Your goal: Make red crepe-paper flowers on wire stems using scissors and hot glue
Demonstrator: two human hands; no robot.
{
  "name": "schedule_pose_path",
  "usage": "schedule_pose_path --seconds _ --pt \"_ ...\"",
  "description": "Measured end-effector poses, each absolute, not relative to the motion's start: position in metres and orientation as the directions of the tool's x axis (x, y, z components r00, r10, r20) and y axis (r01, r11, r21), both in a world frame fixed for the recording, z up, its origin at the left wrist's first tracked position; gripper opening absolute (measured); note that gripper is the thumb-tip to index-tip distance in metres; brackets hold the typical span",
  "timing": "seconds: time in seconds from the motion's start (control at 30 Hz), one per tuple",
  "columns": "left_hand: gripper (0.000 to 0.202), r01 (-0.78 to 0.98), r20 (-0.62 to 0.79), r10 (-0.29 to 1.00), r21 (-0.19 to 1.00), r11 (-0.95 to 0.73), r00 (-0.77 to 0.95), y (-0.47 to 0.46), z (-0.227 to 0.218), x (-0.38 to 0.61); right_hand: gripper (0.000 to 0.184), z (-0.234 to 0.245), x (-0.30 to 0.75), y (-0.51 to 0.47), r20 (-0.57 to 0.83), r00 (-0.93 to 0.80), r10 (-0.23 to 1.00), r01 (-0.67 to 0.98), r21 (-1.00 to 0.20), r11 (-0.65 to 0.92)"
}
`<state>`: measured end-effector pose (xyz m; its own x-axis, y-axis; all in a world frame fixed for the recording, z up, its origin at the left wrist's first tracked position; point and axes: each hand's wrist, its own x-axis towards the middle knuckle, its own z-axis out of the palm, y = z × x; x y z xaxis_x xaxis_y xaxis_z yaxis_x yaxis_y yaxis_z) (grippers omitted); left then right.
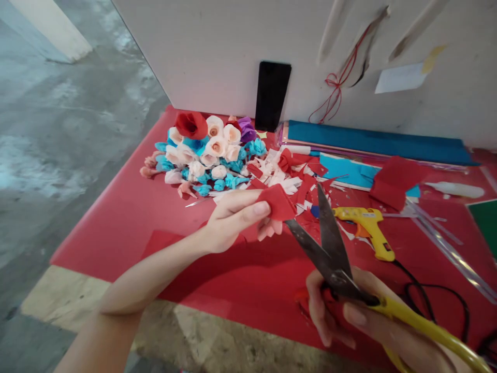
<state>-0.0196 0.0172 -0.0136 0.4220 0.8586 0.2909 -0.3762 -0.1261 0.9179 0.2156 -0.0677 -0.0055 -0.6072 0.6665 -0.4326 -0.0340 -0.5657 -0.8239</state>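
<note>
My left hand (236,220) pinches a small piece of red paper (278,202) between thumb and fingers, held above the red table cover (128,223). My right hand (361,316) grips yellow-handled scissors (330,243) at the lower right. The scissor blades stand apart, tips close to the red paper's right edge. A red scrap shows under my right fingers.
A pile of paper roses (205,150) in white, blue, red and purple lies at the back left. Red and white paper scraps (295,171), a yellow glue gun (368,225) with black cord, blue paper sheets (373,142), a black phone (272,96) against the white wall.
</note>
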Motion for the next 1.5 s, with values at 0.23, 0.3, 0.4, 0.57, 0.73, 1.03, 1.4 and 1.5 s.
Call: schedule_pose_path --seconds 0.23,0.3,0.4,0.57,0.73,1.03,1.4,1.5 --pt "0.031 -0.271 0.327 0.83 0.937 -0.221 0.452 0.017 -0.011 -0.021 0.029 0.004 0.206 -0.064 -0.428 -0.596 0.68 0.037 -0.86 -0.509" --pt "0.033 -0.203 0.362 0.786 0.932 -0.3 0.5 0.017 -0.009 -0.022 0.034 0.007 0.2 -0.062 -0.415 -0.561 0.717 0.048 -0.88 -0.473" --pt "0.035 -0.157 0.41 0.736 0.907 -0.39 0.539 0.016 -0.007 -0.022 0.037 0.01 0.195 -0.06 -0.382 -0.526 0.759 0.06 -0.908 -0.415" --pt "0.032 -0.18 0.41 0.7 0.907 -0.38 0.584 0.012 -0.011 -0.018 0.032 0.01 0.192 -0.061 -0.344 -0.519 0.783 -0.002 -0.915 -0.404" --pt "0.033 -0.209 0.439 0.685 0.894 -0.395 0.582 0.014 -0.015 -0.016 0.038 0.009 0.188 -0.062 -0.324 -0.483 0.813 -0.016 -0.926 -0.378" --pt "0.03 -0.275 0.479 0.678 0.877 -0.393 0.558 0.016 -0.017 -0.016 0.044 0.016 0.189 -0.063 -0.411 -0.497 0.764 0.138 -0.907 -0.398" --pt "0.031 -0.282 0.398 0.707 0.917 -0.283 0.585 0.016 -0.019 -0.016 0.046 0.012 0.189 -0.066 -0.452 -0.504 0.736 0.162 -0.886 -0.434" --pt "0.031 -0.34 0.349 0.737 0.925 -0.172 0.578 0.015 -0.022 -0.014 0.045 0.011 0.188 -0.068 -0.451 -0.476 0.754 0.117 -0.883 -0.454"
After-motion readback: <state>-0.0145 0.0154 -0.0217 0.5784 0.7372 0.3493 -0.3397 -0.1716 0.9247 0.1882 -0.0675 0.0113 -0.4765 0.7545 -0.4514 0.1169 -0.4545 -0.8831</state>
